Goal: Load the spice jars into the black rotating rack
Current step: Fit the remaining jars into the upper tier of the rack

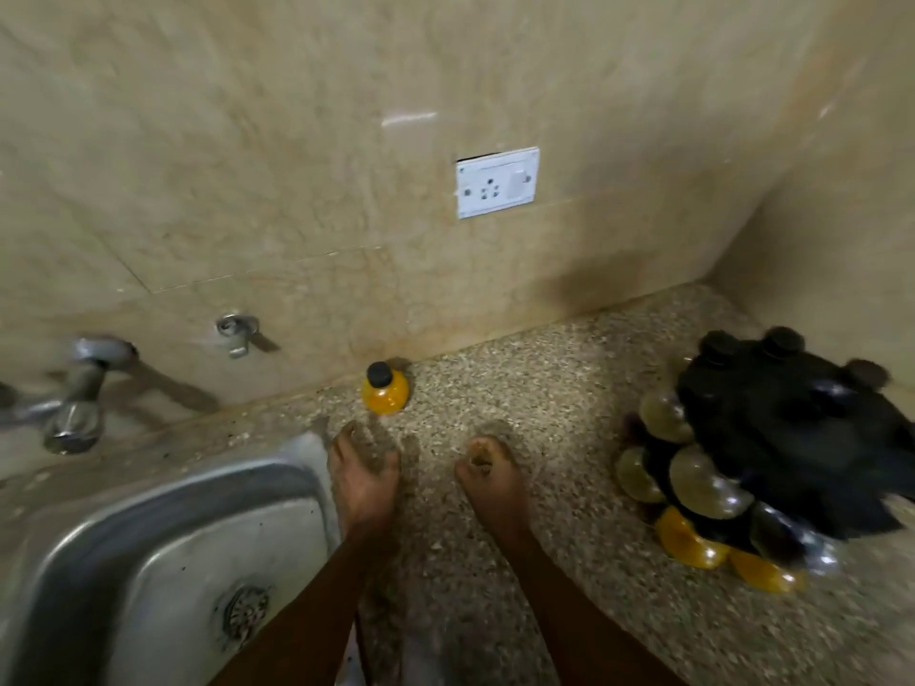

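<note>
One round spice jar (384,390) with yellow contents and a black cap stands alone on the speckled counter against the back wall. My left hand (363,475) hovers just short of it, fingers blurred and relaxed, holding nothing. My right hand (487,471) is a little to the right over the counter, fingers loosely curled, empty. The black rotating rack (787,438) stands at the right, blurred, with several round jars (703,482) seated in it, some amber, some yellow near the bottom.
A steel sink (163,552) fills the lower left, its rim beside my left hand. A tap (79,388) and a wall valve (237,331) sit above it. A white socket (496,182) is on the tiled wall. The wall corner closes the right side.
</note>
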